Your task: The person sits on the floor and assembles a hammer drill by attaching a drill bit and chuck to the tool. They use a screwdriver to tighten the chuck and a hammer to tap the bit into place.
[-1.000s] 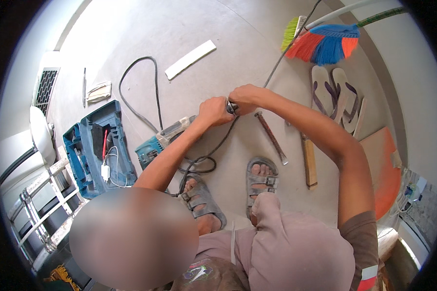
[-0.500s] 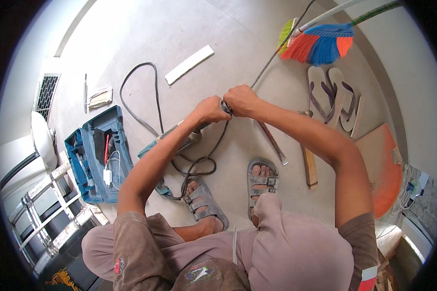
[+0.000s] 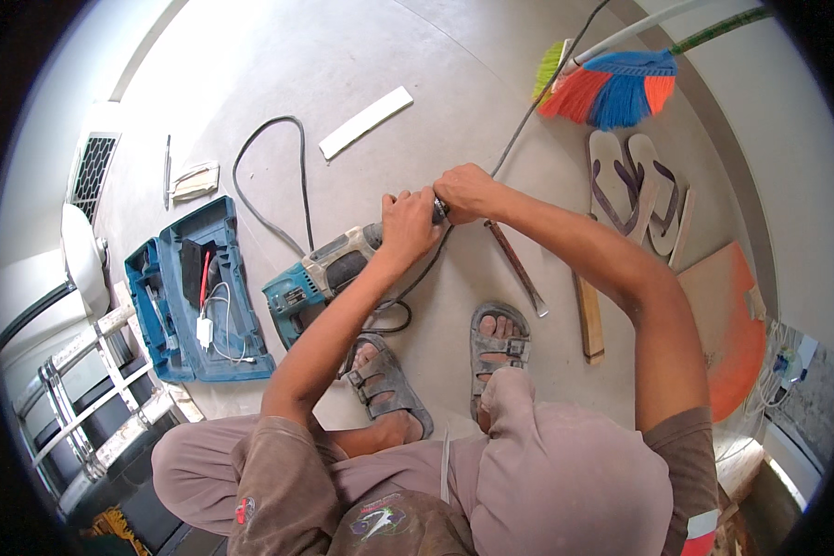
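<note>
A teal-and-grey rotary hammer drill (image 3: 317, 271) lies on the floor ahead of my left foot, its nose pointing right. My left hand (image 3: 410, 222) is wrapped round the nose end, fingers over the top. Beside it, my right hand (image 3: 468, 193) is closed at the dark chuck (image 3: 438, 211); whatever lies inside that fist is hidden. A black cable (image 3: 304, 190) loops on the floor from the drill. Under my right forearm a rusty flat chisel (image 3: 517, 269) lies on the floor, its upper end close to my wrist.
An opened blue tool case (image 3: 222, 315) with a white charger-like block stands left. To the right are a wooden-handled tool (image 3: 587, 320), flip-flops (image 3: 612, 181), an orange board (image 3: 737, 324) and a colourful broom (image 3: 621, 88). A white strip (image 3: 366, 122) lies ahead; a ladder (image 3: 93, 398) sits at left.
My left forearm has swung right, uncovering more of the drill body. The left hand has turned so its fingers lie over the nose. My right hand stays nearly in place.
</note>
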A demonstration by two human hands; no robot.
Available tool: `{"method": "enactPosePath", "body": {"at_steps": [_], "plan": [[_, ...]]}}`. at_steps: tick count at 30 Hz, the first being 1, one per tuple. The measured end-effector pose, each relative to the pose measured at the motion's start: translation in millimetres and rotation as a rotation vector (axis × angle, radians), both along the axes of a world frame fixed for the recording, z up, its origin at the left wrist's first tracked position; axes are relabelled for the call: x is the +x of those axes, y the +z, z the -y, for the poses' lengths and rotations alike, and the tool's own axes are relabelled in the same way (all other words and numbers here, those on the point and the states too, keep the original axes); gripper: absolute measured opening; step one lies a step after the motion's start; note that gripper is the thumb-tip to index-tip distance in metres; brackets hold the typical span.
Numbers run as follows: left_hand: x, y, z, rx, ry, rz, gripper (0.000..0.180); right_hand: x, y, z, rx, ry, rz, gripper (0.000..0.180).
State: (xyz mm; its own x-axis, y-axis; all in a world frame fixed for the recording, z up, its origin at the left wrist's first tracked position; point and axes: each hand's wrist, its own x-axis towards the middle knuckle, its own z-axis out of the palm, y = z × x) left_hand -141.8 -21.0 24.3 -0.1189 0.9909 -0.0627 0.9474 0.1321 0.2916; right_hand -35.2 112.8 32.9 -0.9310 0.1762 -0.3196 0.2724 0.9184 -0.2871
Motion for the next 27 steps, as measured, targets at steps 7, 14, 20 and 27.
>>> {"method": "enactPosePath", "body": {"at_steps": [7,14,20,27], "plan": [[-27,33,-14,-0.317,-0.050,0.303,0.055,-3,-20,-3,-0.013,-0.012,-0.027,0.016],[-20,16,-2,-0.015,-0.030,0.383,0.044,2,-22,-3,-0.006,-0.039,-0.051,0.017],[-15,5,8,0.110,-0.069,0.156,0.054,-2,-13,-4,-0.040,-0.006,0.022,0.020],[-20,13,3,-0.088,-0.028,0.373,0.048,1,-14,-4,-0.041,-0.016,-0.022,0.023]]}}
